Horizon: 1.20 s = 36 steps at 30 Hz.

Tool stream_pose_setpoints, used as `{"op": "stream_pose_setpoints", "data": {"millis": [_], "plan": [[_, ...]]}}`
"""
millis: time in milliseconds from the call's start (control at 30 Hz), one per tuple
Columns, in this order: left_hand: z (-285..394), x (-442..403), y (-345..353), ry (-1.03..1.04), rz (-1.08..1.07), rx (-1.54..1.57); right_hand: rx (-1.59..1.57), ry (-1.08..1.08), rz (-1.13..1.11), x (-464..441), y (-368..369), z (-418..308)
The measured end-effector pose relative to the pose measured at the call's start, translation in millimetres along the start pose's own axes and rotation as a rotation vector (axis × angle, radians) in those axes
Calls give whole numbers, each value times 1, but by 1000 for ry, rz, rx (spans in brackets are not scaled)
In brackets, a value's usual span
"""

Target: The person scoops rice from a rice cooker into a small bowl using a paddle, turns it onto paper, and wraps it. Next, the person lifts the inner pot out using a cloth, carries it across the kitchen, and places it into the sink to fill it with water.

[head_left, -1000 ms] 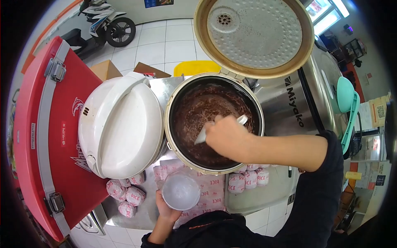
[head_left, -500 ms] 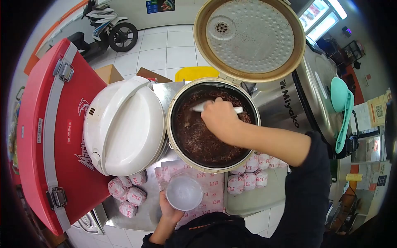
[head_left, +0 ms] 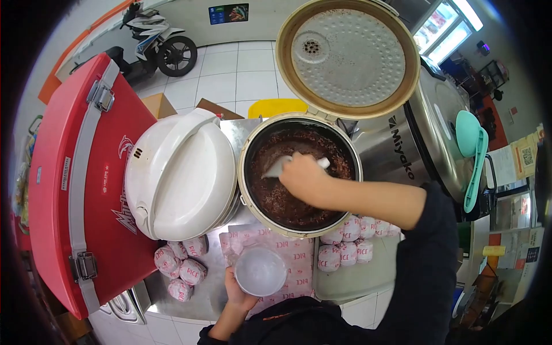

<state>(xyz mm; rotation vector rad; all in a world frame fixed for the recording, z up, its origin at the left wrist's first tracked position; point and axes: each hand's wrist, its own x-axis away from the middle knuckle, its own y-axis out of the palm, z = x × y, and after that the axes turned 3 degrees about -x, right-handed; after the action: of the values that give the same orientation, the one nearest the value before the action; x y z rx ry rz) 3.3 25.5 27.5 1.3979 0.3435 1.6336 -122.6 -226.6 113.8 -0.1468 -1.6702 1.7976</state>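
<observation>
My right hand [head_left: 306,179] is closed around the handle of a white rice paddle [head_left: 277,167], inside an open cooker pot [head_left: 244,190]. The paddle's blade dips into dark reddish-brown rice [head_left: 290,208], which lies against the pot's black wall. Low in the view, my left hand [head_left: 237,294] grips a translucent plastic bowl [head_left: 261,271] by its left side. Beneath that bowl lie sheets of pink "RICE" printed paper [head_left: 299,270]. The bowl looks bare inside.
The cooker's raised lid [head_left: 351,57] stands behind the pot. A closed white cooker [head_left: 190,178] and red cooler box [head_left: 103,230] are at left. Wrapped rice portions [head_left: 192,271] sit at left, others on a tray [head_left: 359,279]. A steel Miyako cooker [head_left: 397,144] bears a turquoise ladle [head_left: 472,144].
My right hand has turned the rice paddle and shifted it slightly lower in the pot, its blade now more tilted. My left hand still holds the bowl; the view has shifted a little.
</observation>
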Motion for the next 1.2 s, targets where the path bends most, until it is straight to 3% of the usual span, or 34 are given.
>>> {"op": "stream_pose_setpoints", "data": {"millis": [67, 133, 233, 267, 467, 533, 600, 667, 733, 800, 867, 1100, 1200], "plan": [[1, 3, -2, -1, -9, 25, 48, -109, -277, 19, -31, -8], [2, 2, -4, -1, -14, 33, -19, -63, -234, 24, -29, -4], [1, -2, -2, -7, -35, 38, -56, 29, 202, 3, -8, 1], [1, -1, -2, -17, -44, 26, -36, -114, 325, -5, 8, 0], [6, 5, 2, -19, -5, 65, 27, -366, 54, 37, -15, -4], [5, 0, -4, 2, -5, 63, -30, -200, -160, 36, -38, 13], [3, -2, -5, 12, -4, 69, 84, -69, -39, 22, -39, 38], [7, -2, 3, 25, -25, 47, 155, 44, -99, 4, -20, 57], [9, -3, 5, 20, -13, 41, 240, 23, -189, 4, -14, 64], [12, -2, 5, 21, 12, 53, 129, 16, -309, 7, -12, 74], [21, -3, 0, 150, -41, -36, 91, 44, -355, 11, -7, 83], [40, -12, 17, 253, -118, -74, -262, -112, -298, 19, 25, 55], [39, -9, 34, 200, -109, -35, -463, -140, -156, 10, 35, 56]]}}
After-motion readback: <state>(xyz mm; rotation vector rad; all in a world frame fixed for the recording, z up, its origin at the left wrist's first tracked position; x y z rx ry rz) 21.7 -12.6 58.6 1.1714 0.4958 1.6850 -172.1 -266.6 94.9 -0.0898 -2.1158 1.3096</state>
